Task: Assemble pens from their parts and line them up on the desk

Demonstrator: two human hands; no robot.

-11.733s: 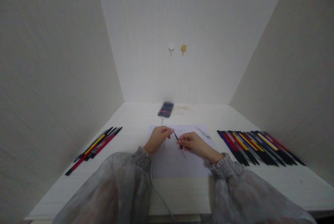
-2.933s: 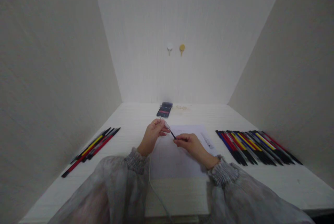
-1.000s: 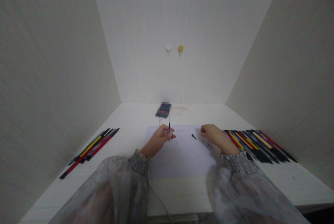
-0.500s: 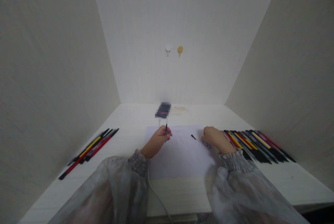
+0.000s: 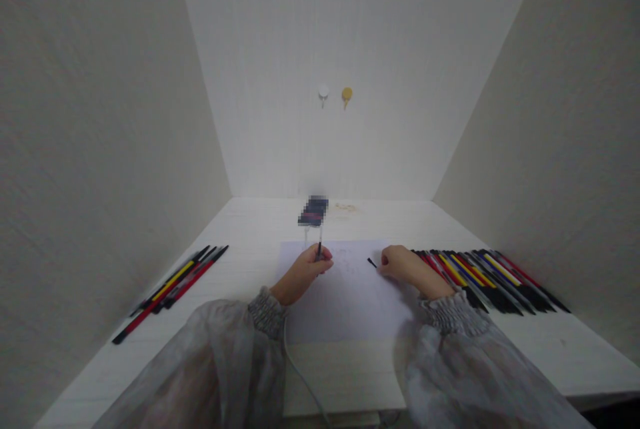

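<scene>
My left hand (image 5: 303,271) is closed round a slim pen part (image 5: 319,249) that stands upright, dark at its lower end. It rests on the left part of a white sheet of paper (image 5: 350,309). My right hand (image 5: 403,265) lies on the sheet's right side with curled fingers. Its fingertips are next to a small black piece (image 5: 371,262) on the paper; whether they touch it or hold anything is hidden. Faint scribbles mark the sheet between the hands.
A row of several red, blue, yellow and black pens (image 5: 485,275) lies right of the sheet. A smaller bundle of pens (image 5: 175,282) lies at the left. A blurred dark device (image 5: 313,211) sits at the back. Two hooks (image 5: 335,94) hang on the wall. A cable (image 5: 303,375) runs off the front edge.
My right hand pulled the small black piece off the pen, left it on the paper, reached right toward the pens, then came back beside it. My left hand turned its part upright.
</scene>
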